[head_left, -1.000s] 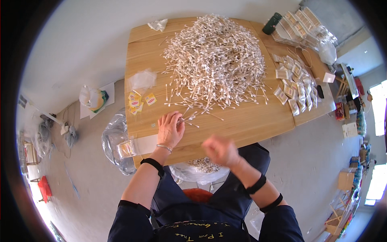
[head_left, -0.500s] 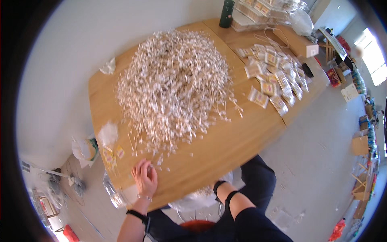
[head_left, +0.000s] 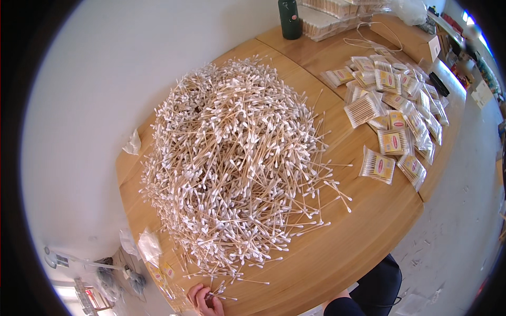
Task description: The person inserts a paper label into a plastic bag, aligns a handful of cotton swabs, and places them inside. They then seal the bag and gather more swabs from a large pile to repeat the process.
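A big heap of wooden cotton swabs (head_left: 232,163) covers the middle of the wooden table (head_left: 342,253). My left hand (head_left: 204,299) shows at the bottom edge, its fingers pinched on a few loose swabs (head_left: 224,287) at the heap's near fringe. My right hand is out of view. Several small clear packets filled with swabs (head_left: 392,113) lie spread at the right side of the table.
A dark green bottle (head_left: 290,18) stands at the far edge beside stacked packs (head_left: 337,13). Empty clear bags (head_left: 148,245) and small labels lie at the table's left corner. Clutter sits on the floor at the lower left. My dark-clothed knee (head_left: 363,295) is under the near edge.
The view has swung toward the heap and the packets. My left hand has slid to the bottom edge, still at the loose swabs. My right hand and forearm have left the view.
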`<state>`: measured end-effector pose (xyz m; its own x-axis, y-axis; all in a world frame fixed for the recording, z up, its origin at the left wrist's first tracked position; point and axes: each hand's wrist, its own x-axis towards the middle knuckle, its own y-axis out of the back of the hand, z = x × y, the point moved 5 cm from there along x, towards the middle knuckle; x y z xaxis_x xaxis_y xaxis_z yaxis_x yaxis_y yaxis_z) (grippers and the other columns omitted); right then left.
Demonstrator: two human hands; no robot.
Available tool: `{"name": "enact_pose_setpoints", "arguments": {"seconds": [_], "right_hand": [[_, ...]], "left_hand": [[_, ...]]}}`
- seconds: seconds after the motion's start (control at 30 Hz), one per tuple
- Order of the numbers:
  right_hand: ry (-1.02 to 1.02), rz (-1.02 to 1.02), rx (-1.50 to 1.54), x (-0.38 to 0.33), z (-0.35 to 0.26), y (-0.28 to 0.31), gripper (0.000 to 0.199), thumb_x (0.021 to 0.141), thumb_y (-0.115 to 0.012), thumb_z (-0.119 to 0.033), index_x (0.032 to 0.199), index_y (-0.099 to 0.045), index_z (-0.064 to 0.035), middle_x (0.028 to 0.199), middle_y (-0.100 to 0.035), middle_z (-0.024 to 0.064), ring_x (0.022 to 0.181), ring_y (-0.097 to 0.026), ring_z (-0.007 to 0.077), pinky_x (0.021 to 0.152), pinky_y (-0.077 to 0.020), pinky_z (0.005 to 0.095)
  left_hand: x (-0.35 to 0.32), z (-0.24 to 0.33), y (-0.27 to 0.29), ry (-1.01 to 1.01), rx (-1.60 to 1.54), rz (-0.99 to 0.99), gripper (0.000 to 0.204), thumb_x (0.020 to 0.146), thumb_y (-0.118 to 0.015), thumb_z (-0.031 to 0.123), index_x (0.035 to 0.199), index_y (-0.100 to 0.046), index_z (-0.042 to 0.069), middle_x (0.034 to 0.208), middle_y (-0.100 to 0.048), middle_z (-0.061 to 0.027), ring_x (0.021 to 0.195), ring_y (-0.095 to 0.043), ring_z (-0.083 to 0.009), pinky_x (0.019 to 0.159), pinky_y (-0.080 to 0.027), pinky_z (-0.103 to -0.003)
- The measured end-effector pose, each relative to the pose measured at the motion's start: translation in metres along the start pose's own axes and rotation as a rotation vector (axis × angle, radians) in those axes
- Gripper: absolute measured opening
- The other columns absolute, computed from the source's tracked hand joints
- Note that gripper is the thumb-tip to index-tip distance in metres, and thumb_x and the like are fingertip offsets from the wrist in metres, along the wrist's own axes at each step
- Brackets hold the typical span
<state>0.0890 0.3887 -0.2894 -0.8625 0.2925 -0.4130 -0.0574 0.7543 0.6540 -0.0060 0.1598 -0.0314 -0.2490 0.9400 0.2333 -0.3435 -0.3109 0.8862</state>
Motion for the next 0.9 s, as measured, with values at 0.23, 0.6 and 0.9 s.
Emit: {"name": "enact_pose_setpoints", "arguments": {"seconds": [0.23,0.6,0.9], "right_hand": [[-0.027,0.043,-0.021,-0.012,0.005,0.012,0.027,0.080,-0.056,-0.016,0.099,-0.067,-0.0006,0.099,-0.067,0.0180,0.095,-0.063,0.0334,0.081,-0.0502,0.0424],[-0.052,0.165,-0.023,-0.026,0.019,0.036,0.027,0.080,-0.057,-0.016,0.099,-0.067,-0.0006,0.099,-0.067,0.0180,0.096,-0.063,0.0333,0.081,-0.0501,0.0424],[-0.011,0.273,0.091,0.010,0.049,0.025,0.026,0.079,-0.057,-0.016,0.099,-0.066,-0.0005,0.099,-0.067,0.0179,0.096,-0.063,0.0332,0.081,-0.0500,0.0424]], "left_hand": [[0.001,-0.004,0.002,-0.041,0.018,0.044,0.026,0.089,-0.059,0.020,0.105,-0.059,0.000,0.110,-0.057,-0.0210,0.102,-0.053,-0.0377,0.088,-0.044,-0.047],[0.001,0.000,0.001,0.021,-0.063,0.003,0.027,0.082,-0.058,0.012,0.107,-0.056,-0.001,0.112,-0.052,-0.0215,0.103,-0.050,-0.0364,0.087,-0.044,-0.044],[-0.002,-0.001,-0.002,-0.002,0.046,-0.026,0.029,0.089,-0.058,0.018,0.111,-0.055,-0.001,0.115,-0.052,-0.0218,0.105,-0.051,-0.0380,0.090,-0.043,-0.046]]}}
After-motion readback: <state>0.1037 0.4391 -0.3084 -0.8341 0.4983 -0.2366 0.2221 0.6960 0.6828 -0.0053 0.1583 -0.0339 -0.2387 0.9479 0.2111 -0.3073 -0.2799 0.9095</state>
